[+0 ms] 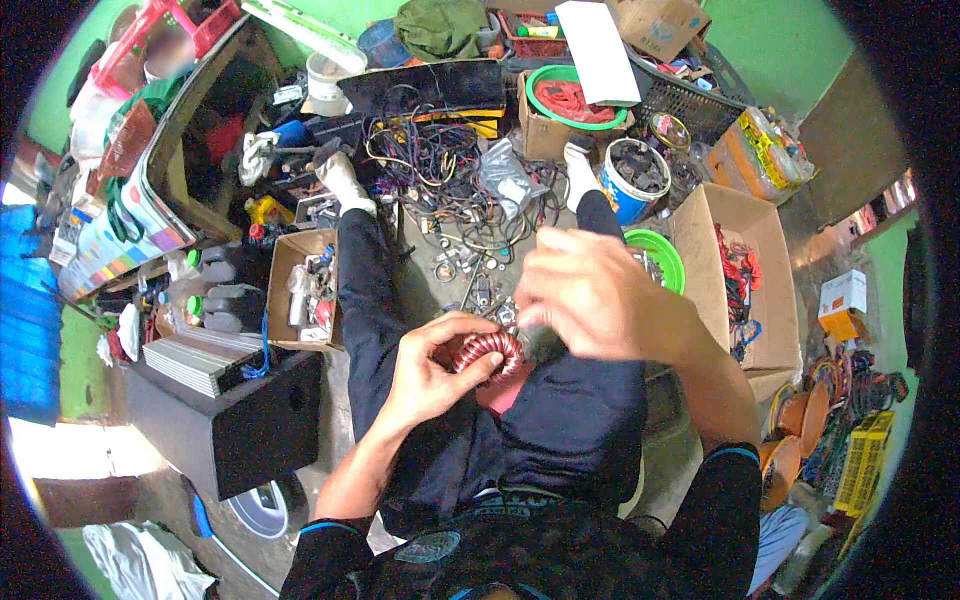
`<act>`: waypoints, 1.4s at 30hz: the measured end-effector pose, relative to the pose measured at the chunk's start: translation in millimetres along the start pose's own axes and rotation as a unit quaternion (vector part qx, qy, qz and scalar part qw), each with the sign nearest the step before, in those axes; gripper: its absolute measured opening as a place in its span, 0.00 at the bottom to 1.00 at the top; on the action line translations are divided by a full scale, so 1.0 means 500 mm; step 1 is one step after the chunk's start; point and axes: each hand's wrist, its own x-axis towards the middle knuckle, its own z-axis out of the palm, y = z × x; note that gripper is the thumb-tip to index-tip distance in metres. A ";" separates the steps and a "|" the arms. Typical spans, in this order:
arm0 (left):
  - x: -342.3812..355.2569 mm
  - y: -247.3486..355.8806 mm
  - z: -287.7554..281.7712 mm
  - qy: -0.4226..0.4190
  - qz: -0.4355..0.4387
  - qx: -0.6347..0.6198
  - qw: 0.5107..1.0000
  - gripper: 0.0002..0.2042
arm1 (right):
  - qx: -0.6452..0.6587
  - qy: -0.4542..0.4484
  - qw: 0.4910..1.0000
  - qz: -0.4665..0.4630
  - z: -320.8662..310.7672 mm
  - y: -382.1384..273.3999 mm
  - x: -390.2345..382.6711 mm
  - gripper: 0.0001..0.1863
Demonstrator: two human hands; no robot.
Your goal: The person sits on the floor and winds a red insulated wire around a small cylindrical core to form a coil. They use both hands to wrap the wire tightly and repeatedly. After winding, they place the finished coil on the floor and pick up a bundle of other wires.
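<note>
Above my lap, my left hand (437,368) is closed around a ring-shaped coil (490,355) wound with shiny copper wire, its thumb pressed across the near side. My right hand (590,295) is raised just to the right of the coil. Its fingers are curled in and blurred by motion, and whatever they may hold is hidden. Under the right fingers shows a greyish smear (540,343) that I cannot make out. On the floor between my legs lie several small metal parts (482,285).
Tangled cables (425,150) and a grey plastic bag (508,175) lie between my feet. A cardboard box (700,225) and a green basin (668,255) stand right; a smaller parts box (283,290) and a black cabinet (225,425) stand left. A bucket (625,200) sits by my right foot.
</note>
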 end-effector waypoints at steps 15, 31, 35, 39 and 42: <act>0.005 0.033 0.006 -0.089 0.062 0.046 0.993 0.20 | -0.155 0.147 0.976 -0.033 0.043 -0.026 -0.013 0.11; 0.010 -0.003 0.004 0.003 0.053 -0.069 0.996 0.13 | -0.173 0.139 0.975 -0.024 0.090 -0.114 -0.083 0.08; -0.001 0.004 0.008 0.025 -0.018 -0.168 0.985 0.13 | -0.155 0.136 0.978 0.012 0.122 -0.124 -0.102 0.06; -0.011 0.005 0.027 0.057 -0.055 -0.228 0.970 0.13 | -0.159 0.115 0.979 0.053 0.136 -0.148 -0.100 0.05; -0.015 0.015 0.043 0.091 -0.066 -0.175 0.978 0.16 | -0.188 0.108 0.973 0.072 0.167 -0.148 -0.102 0.09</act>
